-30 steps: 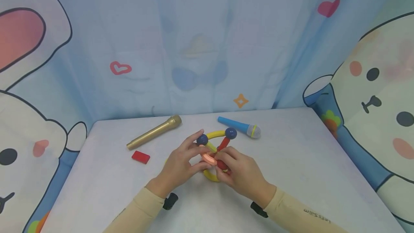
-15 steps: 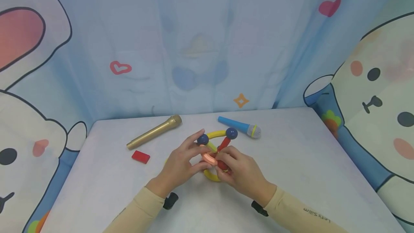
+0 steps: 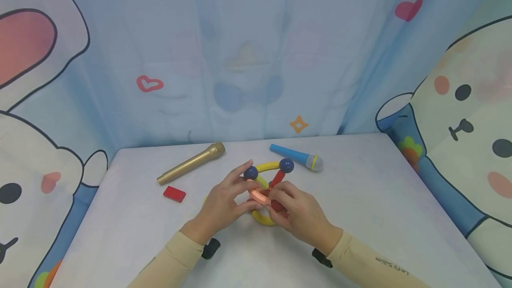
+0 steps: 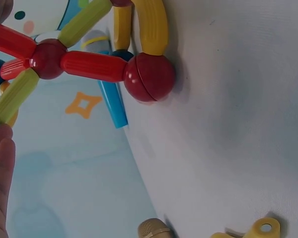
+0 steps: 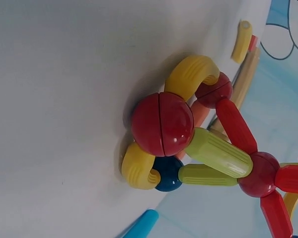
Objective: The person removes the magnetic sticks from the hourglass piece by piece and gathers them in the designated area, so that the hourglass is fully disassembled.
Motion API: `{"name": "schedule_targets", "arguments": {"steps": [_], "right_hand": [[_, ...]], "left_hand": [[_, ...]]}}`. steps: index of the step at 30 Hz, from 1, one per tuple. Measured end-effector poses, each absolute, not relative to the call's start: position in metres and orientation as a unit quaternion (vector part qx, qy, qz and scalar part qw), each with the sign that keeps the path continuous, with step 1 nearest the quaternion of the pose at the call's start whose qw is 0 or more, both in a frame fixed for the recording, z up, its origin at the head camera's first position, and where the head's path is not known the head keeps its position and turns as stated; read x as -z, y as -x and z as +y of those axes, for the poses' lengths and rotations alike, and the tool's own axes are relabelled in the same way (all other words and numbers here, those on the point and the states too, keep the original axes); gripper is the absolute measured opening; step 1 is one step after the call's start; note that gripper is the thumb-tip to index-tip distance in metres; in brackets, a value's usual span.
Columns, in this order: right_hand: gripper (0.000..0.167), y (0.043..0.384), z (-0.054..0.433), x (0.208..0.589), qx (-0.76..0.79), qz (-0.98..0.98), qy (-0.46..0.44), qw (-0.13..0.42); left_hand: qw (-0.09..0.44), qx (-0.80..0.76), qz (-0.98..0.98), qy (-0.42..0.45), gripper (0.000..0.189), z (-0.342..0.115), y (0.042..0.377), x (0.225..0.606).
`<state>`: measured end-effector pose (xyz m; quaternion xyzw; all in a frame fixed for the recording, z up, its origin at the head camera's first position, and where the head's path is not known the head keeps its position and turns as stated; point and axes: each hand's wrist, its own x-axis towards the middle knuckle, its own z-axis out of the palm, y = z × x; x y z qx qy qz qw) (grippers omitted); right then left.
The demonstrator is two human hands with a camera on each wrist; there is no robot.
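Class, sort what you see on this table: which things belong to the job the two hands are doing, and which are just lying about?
In the job:
left hand
right hand
stick-and-ball frame, between the hands
curved orange stick, by the left hand's fingertips

Just lying about:
gold microphone
blue microphone
red block
loose yellow piece, perhaps a spare part

head — above, forward-down, farther | wrist views — close, rolled sideways, opposite sides | shared: rod structure [image 5: 219,152]
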<state>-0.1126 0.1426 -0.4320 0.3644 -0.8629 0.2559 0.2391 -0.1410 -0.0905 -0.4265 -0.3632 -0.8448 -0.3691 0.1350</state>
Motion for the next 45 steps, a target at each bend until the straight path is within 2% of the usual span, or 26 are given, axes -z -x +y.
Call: {"name": "schedule_targets", "arguments": {"steps": [7, 14, 29, 38, 41, 45], "right_hand": [[0.021, 0.1121, 0.1460, 0.4339, -0.287, -0.861, -0.359, 0.217], [0.032, 0.1121, 0.1441, 0.4332, -0.274, -0.865, -0.350, 0.231], [0.021, 0.1133, 0.1455, 0.4323, -0.247, -0.874, -0.358, 0.214], [0.034, 0.1131, 0.1473, 0.4296, -0.238, -0.882, -0.352, 0.203], [0.030, 0.1131, 0.1477, 0.4287, -0.238, -0.882, -0.354, 0.203], [0.016, 0.1133, 0.1485, 0.4288, -0.240, -0.879, -0.356, 0.205]], "left_hand": [[0.148, 0.372, -0.839, 0.367, 0.046, -0.0900, 0.1407, 0.4273], [0.153, 0.373, -0.837, 0.369, 0.046, -0.0897, 0.1407, 0.4276], [0.148, 0.372, -0.841, 0.364, 0.046, -0.0904, 0.1401, 0.4261], [0.150, 0.375, -0.838, 0.367, 0.045, -0.0914, 0.1396, 0.4269], [0.151, 0.380, -0.836, 0.366, 0.045, -0.0912, 0.1398, 0.4277], [0.151, 0.384, -0.834, 0.366, 0.045, -0.0911, 0.1399, 0.4287]]}}
